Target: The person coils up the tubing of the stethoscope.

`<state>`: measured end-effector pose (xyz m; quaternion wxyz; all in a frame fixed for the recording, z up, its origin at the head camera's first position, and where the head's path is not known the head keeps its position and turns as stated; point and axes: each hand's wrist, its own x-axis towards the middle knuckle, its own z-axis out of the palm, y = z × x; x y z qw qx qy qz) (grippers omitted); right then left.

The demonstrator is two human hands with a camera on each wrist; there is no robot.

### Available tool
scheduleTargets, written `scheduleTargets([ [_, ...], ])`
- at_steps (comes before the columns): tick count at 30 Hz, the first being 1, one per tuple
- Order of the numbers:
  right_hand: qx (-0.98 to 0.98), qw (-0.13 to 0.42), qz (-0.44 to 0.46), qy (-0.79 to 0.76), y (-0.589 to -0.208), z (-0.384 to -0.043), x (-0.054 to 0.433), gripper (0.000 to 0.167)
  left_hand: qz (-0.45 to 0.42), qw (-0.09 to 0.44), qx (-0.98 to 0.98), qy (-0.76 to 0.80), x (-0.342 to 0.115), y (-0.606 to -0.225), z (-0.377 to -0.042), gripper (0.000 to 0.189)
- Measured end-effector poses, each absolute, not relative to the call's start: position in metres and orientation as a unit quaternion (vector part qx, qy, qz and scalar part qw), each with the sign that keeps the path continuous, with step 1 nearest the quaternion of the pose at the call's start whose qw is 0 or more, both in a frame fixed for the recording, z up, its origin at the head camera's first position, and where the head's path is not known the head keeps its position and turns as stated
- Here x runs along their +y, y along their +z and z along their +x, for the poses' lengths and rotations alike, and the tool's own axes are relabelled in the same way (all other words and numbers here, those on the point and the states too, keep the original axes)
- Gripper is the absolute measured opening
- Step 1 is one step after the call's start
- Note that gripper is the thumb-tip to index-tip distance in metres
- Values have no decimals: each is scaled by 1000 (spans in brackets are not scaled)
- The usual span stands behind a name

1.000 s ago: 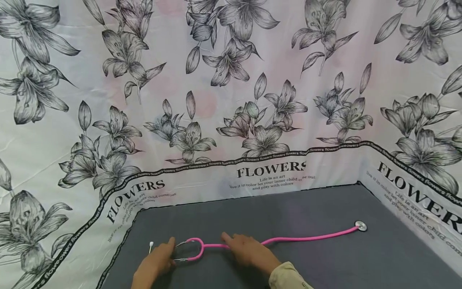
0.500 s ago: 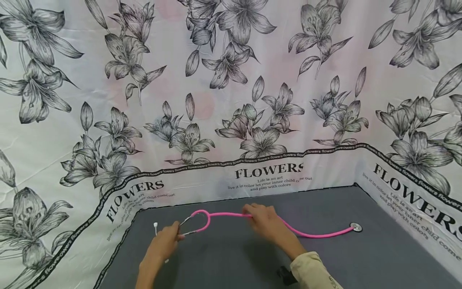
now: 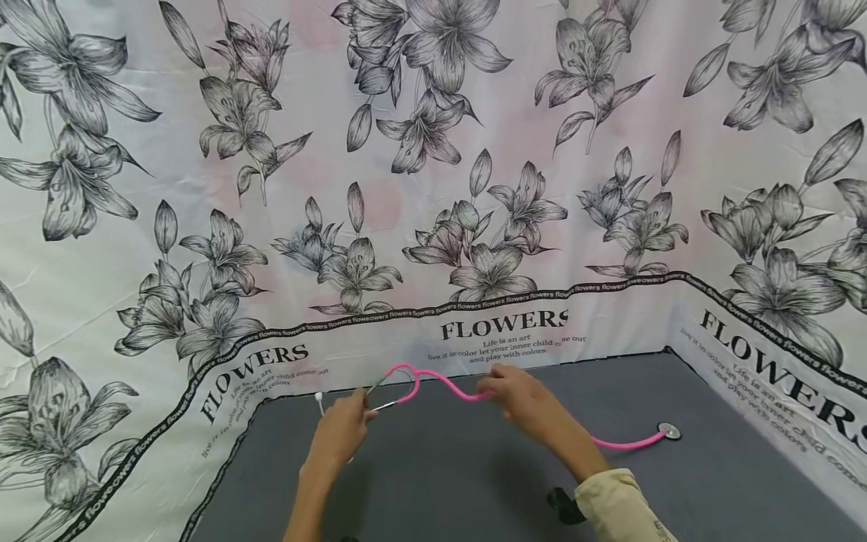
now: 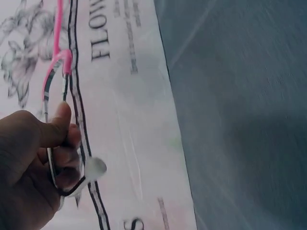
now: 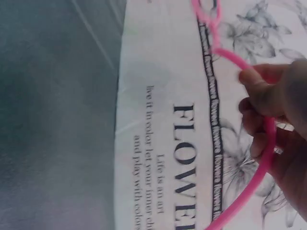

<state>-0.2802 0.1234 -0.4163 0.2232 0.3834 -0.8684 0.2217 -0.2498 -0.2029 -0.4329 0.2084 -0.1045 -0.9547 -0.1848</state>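
Note:
A stethoscope with pink tubing [image 3: 628,445] is partly lifted off the grey table. My left hand [image 3: 339,429] grips its metal ear tubes; in the left wrist view, the thumb and curled fingers close round them, and a white ear tip [image 4: 95,168] pokes out past the fingers. Further along, my right hand [image 3: 524,403] pinches the pink tube [image 5: 247,191] below the Y-joint, as the right wrist view shows. Between the hands the tube sags in a shallow curve. At its far end the round silver chest piece [image 3: 669,430] lies on the table, right of both hands.
The grey tabletop [image 3: 447,474] is bordered at the back and sides by a white curtain [image 3: 379,346] printed with flowers and lettering. Beside the right sleeve [image 3: 619,508] shows a small black object [image 3: 564,506], its kind unclear.
Both hands have risen up and rightward, lifting the ear tubes and near tubing off the table. My right hand has gone from lying over the tube to pinching it. The chest piece stays put.

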Motion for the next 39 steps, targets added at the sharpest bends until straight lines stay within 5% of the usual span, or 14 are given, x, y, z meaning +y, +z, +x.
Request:
scheduleTargets([
  [5, -839, 148, 458, 253, -409, -280, 107, 22, -125, 224, -953, -159, -177, -433, -259, 14],
  [10, -827, 150, 458, 291, -409, -287, 84, 7, -157, 200, -958, -131, -151, -427, -266, 20],
  [17, -845, 177, 410, 295, -409, -290, 64, 9, -168, 163, -966, -107, -125, -425, -262, 74],
  [24, -851, 183, 378, 315, -408, -289, 61, 4, -156, 207, -962, -84, -112, -437, -261, 59],
  [39, -855, 182, 337, 349, -419, -303, 70, 6, -155, 177, -961, -148, -105, -446, -287, 18],
])
